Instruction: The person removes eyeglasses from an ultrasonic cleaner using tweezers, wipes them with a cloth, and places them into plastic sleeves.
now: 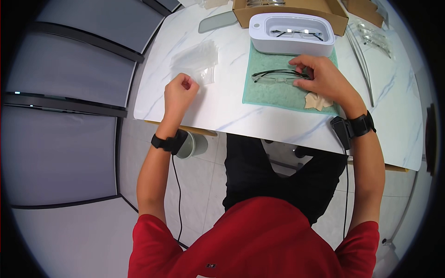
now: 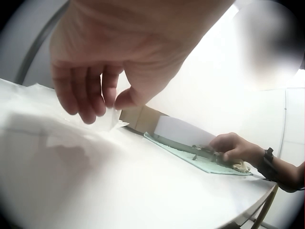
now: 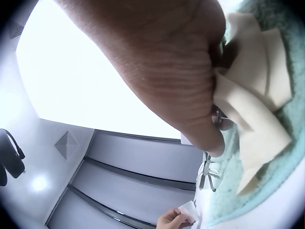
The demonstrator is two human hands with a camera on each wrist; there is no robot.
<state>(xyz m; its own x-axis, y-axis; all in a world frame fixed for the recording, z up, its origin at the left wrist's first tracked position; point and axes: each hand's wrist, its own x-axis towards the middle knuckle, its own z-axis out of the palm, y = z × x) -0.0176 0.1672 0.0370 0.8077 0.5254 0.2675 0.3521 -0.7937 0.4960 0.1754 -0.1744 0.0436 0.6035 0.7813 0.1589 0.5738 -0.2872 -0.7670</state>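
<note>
Folded eyeglasses (image 1: 278,74) with dark temples lie over the green cloth (image 1: 264,95), and the right hand (image 1: 322,78) grips them at their right end by thumb and fingers. The left hand (image 1: 180,95) is at the near edge of a stack of clear plastic bags (image 1: 197,58), its thumb and fingertips pinching a bag corner, as the left wrist view shows. A crumpled beige wiping cloth (image 3: 257,90) lies beside the right hand.
A white cleaner tub (image 1: 292,46) holding another pair of glasses stands behind the cloth, before a cardboard box (image 1: 340,18). Bagged glasses (image 1: 375,39) and thin metal strips (image 1: 364,69) lie at right, a grey-green lid (image 1: 218,22) at back left. A bin (image 1: 199,144) stands below.
</note>
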